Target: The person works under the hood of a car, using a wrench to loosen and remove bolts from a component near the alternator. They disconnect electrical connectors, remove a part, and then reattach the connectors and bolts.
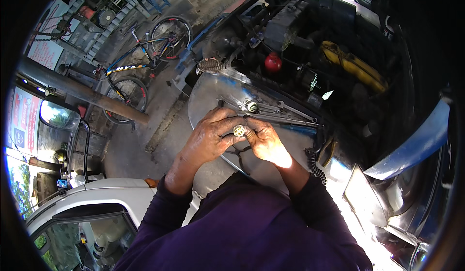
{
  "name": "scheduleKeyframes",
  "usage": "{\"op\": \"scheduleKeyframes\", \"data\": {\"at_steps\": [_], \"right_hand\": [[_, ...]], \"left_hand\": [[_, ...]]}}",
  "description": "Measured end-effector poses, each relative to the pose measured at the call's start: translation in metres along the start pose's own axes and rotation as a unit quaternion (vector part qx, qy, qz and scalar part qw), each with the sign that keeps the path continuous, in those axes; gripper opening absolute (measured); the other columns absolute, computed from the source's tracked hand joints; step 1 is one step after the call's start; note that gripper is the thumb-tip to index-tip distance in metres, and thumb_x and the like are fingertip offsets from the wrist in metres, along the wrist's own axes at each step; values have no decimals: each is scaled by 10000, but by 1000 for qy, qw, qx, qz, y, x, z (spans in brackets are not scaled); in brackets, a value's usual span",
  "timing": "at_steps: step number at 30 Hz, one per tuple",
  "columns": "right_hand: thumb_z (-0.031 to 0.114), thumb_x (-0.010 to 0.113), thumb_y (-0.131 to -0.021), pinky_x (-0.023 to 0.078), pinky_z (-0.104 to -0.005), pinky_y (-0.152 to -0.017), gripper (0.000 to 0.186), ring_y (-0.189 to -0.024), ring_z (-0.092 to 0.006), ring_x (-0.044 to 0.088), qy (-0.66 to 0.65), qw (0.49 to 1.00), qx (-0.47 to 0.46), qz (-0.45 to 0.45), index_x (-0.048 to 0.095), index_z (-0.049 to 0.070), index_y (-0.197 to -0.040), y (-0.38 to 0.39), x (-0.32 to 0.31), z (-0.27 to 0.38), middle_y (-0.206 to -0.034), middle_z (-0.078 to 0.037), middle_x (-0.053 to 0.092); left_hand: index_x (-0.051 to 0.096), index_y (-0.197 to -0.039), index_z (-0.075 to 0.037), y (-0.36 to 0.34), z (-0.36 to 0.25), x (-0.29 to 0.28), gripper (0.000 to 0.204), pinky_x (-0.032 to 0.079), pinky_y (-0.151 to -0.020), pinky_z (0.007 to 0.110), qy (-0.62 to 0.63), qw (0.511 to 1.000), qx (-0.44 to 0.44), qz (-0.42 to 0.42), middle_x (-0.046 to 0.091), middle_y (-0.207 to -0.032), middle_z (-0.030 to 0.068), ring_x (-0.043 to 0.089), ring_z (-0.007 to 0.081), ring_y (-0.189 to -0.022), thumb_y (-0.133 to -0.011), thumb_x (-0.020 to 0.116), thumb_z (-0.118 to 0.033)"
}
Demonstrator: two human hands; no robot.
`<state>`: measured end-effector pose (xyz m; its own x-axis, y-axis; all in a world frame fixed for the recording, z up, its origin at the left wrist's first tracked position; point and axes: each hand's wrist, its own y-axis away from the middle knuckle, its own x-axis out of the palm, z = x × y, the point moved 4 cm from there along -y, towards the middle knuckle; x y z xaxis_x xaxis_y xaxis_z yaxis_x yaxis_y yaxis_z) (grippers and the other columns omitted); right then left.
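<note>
Close together over the vehicle's fender, my left hand (208, 134) and my right hand (264, 139) pinch a small round multi-pin connector (239, 130) between them. Its pale end face, with several brass-coloured contacts, is turned up toward me. Fingers cover its sides, so its length cannot be made out. Just beyond my fingertips lies another small cylindrical piece (251, 107) with a pale, greenish end. Several combination wrenches (286, 116) rest beside it, right of my hands. A dark cable (239, 151) shows below my hands; whether it joins the connector is unclear.
An open engine bay with a red round part (273, 62) and a yellow part (353, 66) takes up the upper right. A bicycle (140, 65) lies at the upper left. Near my left arm stands a white vehicle (116, 189). A coiled black cable (316, 166) hangs right.
</note>
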<state>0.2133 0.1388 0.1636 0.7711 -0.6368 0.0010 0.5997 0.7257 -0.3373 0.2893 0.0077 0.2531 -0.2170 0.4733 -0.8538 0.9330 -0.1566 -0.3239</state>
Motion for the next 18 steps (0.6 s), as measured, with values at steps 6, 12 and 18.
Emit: {"op": "scheduleKeyframes", "data": {"at_steps": [6,12,18], "right_hand": [[85,554,-1047,522,-353,-830,185,-899,-225,668,-23,998,-15,-53,679,-14,-1140,0,-9,-3,-1002,-144,713],[60,558,-1018,537,-397,-815,168,-881,-360,696,-18,995,7,-95,676,-8,-1116,1,-16,-14,-992,-192,716],[81,600,-995,502,-476,-716,102,-867,-470,647,95,985,-28,-142,648,-6,-1018,6,-23,2,-923,-221,675]], "left_hand": [[693,-1258,-41,-12,-1,9,506,548,-889,387,45,998,-34,-2,641,-1179,133,659,306,-1041,-806,847,-207],[687,-1249,-32,-14,-7,28,520,540,-871,361,94,985,-74,-124,677,-1100,116,668,246,-989,-783,878,-161],[710,-1194,-9,-12,19,41,419,536,-853,303,307,934,-145,-115,725,-1029,60,670,147,-930,-839,869,-167]]}}
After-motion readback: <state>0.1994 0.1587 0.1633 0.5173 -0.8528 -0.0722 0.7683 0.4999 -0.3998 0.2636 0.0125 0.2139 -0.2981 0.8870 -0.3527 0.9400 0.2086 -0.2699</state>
